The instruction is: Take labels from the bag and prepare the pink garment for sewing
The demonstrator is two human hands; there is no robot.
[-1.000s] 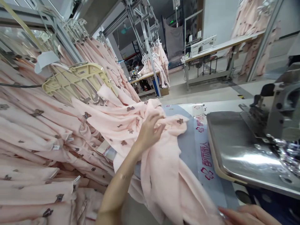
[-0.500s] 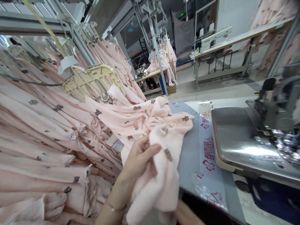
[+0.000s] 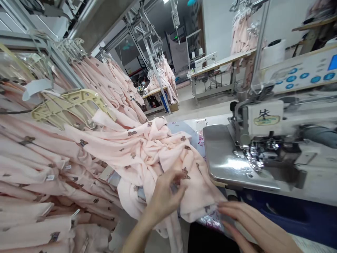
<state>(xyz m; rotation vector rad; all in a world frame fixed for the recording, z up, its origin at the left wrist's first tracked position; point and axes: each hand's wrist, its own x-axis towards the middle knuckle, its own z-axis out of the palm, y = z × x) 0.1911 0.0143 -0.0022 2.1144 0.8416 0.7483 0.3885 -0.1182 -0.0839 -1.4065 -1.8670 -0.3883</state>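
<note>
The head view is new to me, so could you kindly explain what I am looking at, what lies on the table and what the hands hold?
The picture comes from a camera worn on a person's head, looking forward and down at their own two bare hands. The left hand grips a bunch of pink cloth printed with small brown figures. The right hand lies flat with fingers stretched, touching the cloth's lower edge. The cloth rests partly on a table, next to a sewing machine with a shiny metal plate. To the left, many more pink pieces hang in a row, with a cream plastic hanger above them. Further back stand other work tables and more hanging pink cloth.
</note>
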